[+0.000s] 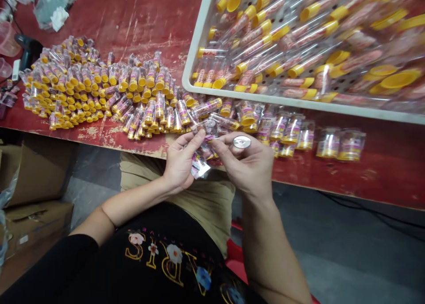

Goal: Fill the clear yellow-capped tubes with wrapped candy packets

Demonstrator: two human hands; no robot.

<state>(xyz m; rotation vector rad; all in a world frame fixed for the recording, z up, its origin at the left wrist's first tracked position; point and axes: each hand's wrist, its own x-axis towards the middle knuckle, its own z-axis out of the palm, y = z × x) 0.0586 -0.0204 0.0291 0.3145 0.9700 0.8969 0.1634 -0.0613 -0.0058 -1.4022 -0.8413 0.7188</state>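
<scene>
My left hand (179, 164) is closed on a bunch of shiny printed plastic sleeves (200, 167), which hang below its fingers. My right hand (250, 167) is curled round a thing with a round silver end (241, 141); the rest of it is hidden in the palm. The thumb and forefinger of this hand pinch near the sleeves, close to my left fingertips. Just beyond my hands lie wrapped tubes (209, 107) with yellow caps, some touching one another.
A white tray (189, 69) at the upper right holds many clear tubes with yellow caps. A large pile of wrapped tubes (79, 80) covers the left of the red table (159, 21). A black heat gun (28, 47) lies at far left. Cardboard boxes (40, 171) stand below.
</scene>
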